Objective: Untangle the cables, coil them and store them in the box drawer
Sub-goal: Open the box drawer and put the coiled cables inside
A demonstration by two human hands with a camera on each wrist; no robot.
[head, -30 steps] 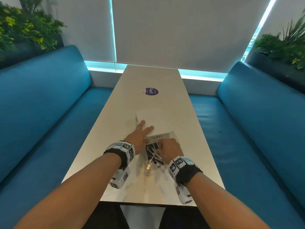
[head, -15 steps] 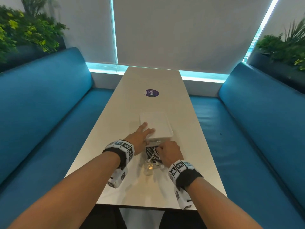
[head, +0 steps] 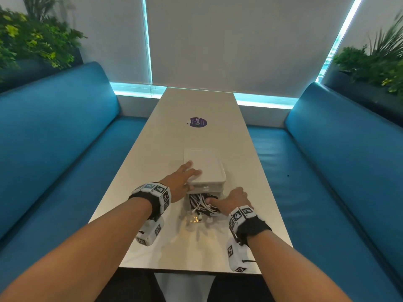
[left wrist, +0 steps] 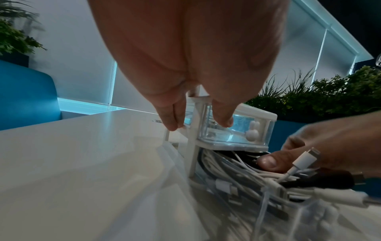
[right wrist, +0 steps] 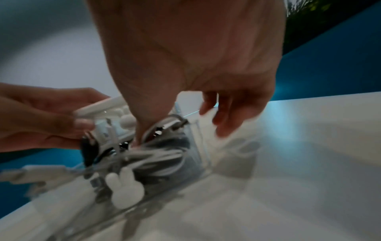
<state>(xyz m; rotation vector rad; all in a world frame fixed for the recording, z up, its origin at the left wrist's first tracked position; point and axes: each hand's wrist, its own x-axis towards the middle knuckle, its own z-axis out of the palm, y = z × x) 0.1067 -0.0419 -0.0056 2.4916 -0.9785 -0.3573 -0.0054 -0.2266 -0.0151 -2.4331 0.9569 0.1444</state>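
Note:
A white two-drawer box [head: 207, 168] stands in the middle of the table [head: 196, 101]. My left hand [head: 184, 177] holds its near left corner, fingers [left wrist: 171, 120] along the lid and side, thumb [left wrist: 223, 120] on the upper drawer's front. The clear lower drawer [head: 194, 219] is pulled out toward me and holds a bundle of white and black cables [head: 199, 204]. My right hand [head: 231, 199] sits at the drawer's right side. Its thumb [right wrist: 142, 130] presses down on the cables [right wrist: 158, 156], and its other fingers [right wrist: 222, 117] spread loosely outside the drawer wall.
A purple round sticker [head: 198, 122] lies farther up the table. Blue benches [head: 65, 149] run along both sides, with planters [head: 370, 68] behind them. A white bunny knob [right wrist: 123, 187] marks the lower drawer's front, and another [left wrist: 252, 132] the upper drawer.
My right hand has uncurled from a fist over the drawer and shifted to its right side, thumb now on the cables. The left hand stays on the box.

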